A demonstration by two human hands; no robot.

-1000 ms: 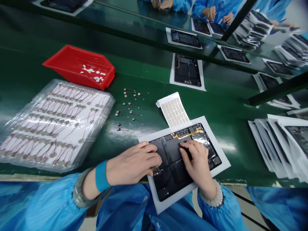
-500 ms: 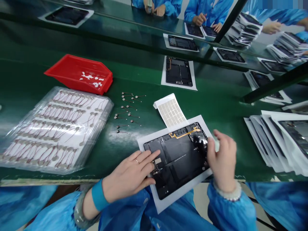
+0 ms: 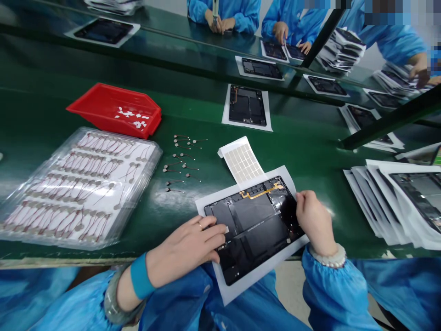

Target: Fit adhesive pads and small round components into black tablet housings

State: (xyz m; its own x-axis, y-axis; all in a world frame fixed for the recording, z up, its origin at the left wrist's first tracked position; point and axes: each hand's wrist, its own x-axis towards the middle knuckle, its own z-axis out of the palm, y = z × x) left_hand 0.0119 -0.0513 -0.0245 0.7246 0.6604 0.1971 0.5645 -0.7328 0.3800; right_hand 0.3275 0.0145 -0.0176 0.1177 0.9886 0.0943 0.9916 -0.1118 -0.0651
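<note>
A black tablet housing (image 3: 255, 234) with an orange flex cable (image 3: 258, 195) lies on a white sheet (image 3: 237, 293), its near side overhanging the bench edge. My left hand (image 3: 189, 243) rests over the housing's left end, fingers slightly bent and a little apart, next to a small silvery patch (image 3: 225, 229). Its fingers partly hide a circuit board. At the right border my right hand (image 3: 315, 220) is closed on the sheet's edge; its fingertips are hidden. A sheet of pale rectangular stickers (image 3: 244, 162) sits just behind, partly under the white sheet.
On the left, a clear tray (image 3: 119, 225) carries rows of small wired discs beside a red bin (image 3: 103, 103). Several loose wired discs (image 3: 182, 167) lie mid-bench. Another housing (image 3: 247, 105) lies behind, stacked ones (image 3: 372, 202) at right. Co-workers' hands (image 3: 220, 23) show beyond the shelf.
My right hand has left the housing's middle, moved right and closed on the sheet's edge. My left hand flattened on the left end, then bent its fingers again. The view has shifted slightly.
</note>
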